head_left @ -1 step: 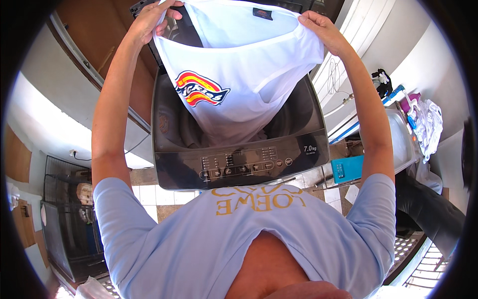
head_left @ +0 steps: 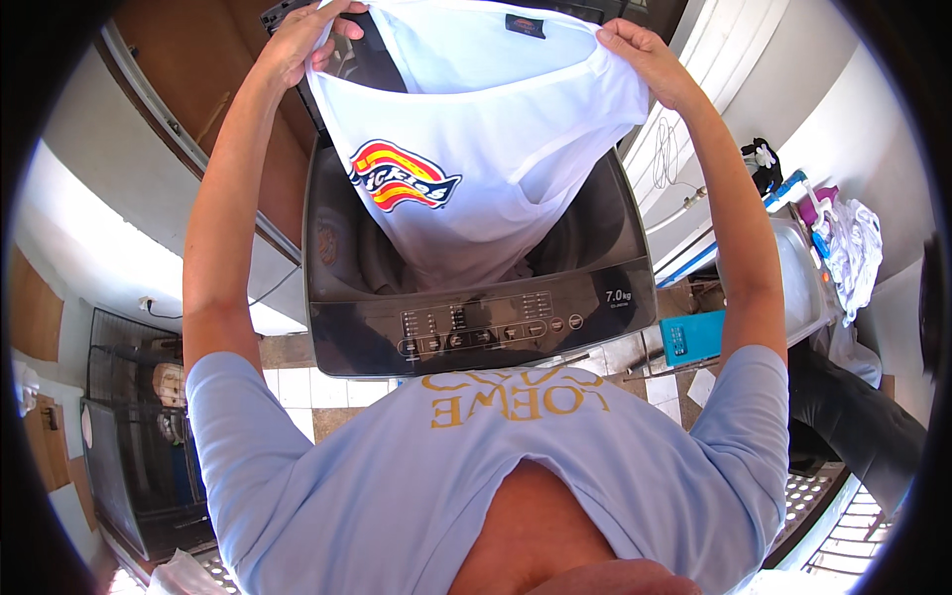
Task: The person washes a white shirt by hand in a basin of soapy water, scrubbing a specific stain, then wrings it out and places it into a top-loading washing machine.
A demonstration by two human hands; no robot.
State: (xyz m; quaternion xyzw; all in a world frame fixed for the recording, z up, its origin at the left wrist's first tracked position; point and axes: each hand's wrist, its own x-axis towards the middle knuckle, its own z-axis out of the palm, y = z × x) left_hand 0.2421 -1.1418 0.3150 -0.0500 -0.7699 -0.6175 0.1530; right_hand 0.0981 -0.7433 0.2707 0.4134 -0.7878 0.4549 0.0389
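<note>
Fingers point(head_left: 297, 45) of both hands pinch white shirt point(head_left: 486, 129).

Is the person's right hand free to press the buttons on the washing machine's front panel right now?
Probably not at once. The right hand grips one edge of the white T-shirt, stretched above the open tub, while the left hand holds the other. The control panel itself lies uncovered, so letting go would free the way.

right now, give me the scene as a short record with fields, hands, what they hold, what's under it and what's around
left hand: grips one top edge of the white t-shirt
right hand: grips the other top edge
shirt: spread open, held up, red and yellow logo, lower end hanging into the tub
below: dark top-load washing machine, lid open
right side: blue box, heap of laundry
left side: wire cage
</note>
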